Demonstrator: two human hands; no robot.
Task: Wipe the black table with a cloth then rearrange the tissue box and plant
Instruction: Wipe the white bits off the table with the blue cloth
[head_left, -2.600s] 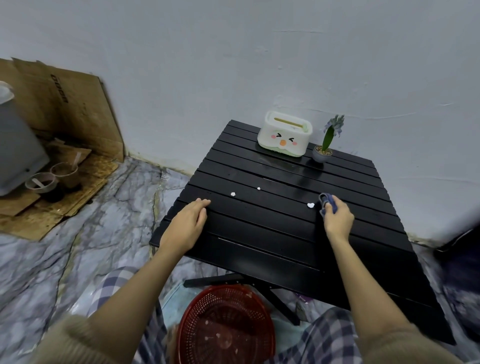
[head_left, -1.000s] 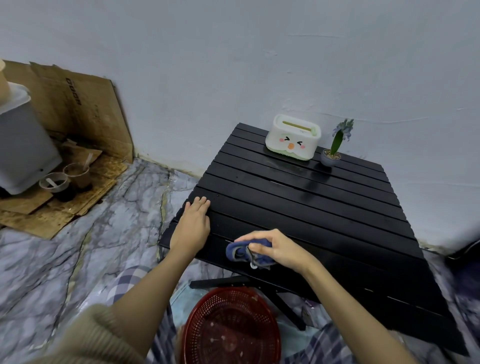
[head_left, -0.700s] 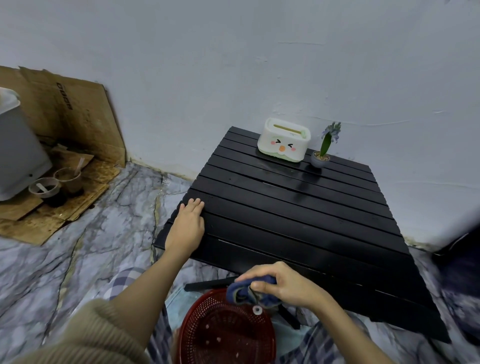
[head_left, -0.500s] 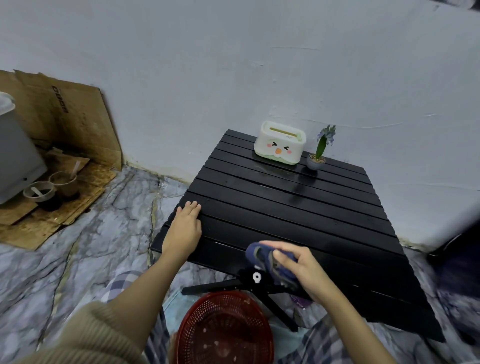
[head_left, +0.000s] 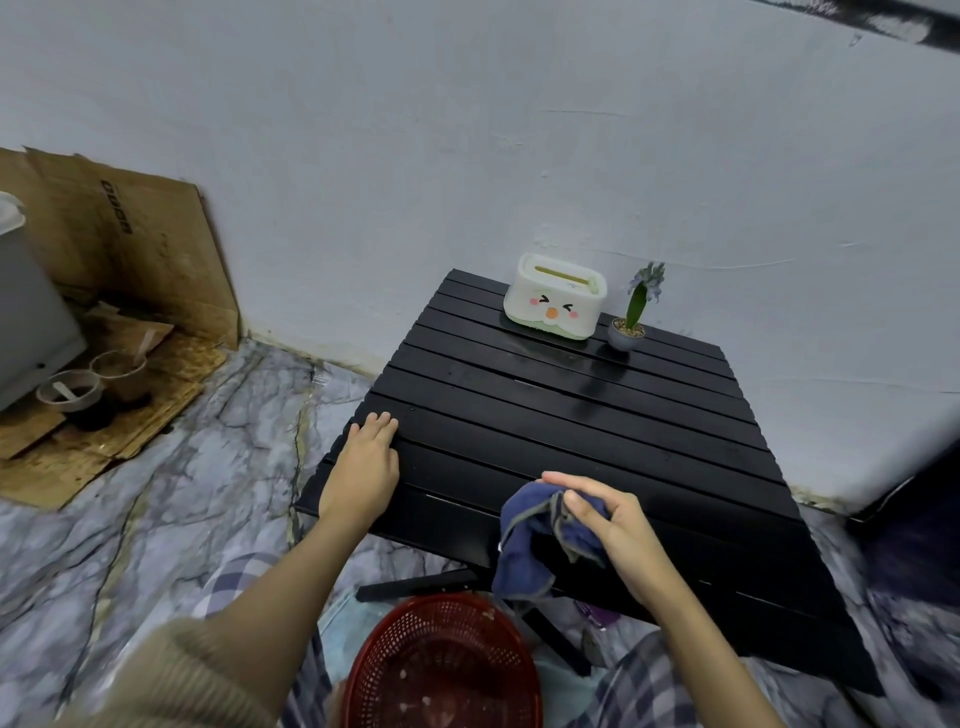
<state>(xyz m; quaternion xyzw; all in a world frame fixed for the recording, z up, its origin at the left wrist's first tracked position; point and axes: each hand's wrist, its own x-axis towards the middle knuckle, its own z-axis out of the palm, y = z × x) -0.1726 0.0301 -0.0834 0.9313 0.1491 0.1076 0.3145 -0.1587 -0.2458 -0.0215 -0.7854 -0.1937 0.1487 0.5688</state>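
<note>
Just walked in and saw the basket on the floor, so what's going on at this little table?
A person is wiping the black slatted table. Their right hand holds a bunched blue cloth above the near edge, over a red basket on the floor. Their left hand rests flat on the table's left edge. The tissue box and small potted plant stand side by side at the far edge by the wall.

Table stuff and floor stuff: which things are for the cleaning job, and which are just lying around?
For the job:
black table
blue cloth, held in the right hand
tissue box
little plant
left hand, flat on the table

Just lying around:
cardboard
two cups on it
grey bin
red basket, with crumbs inside
</note>
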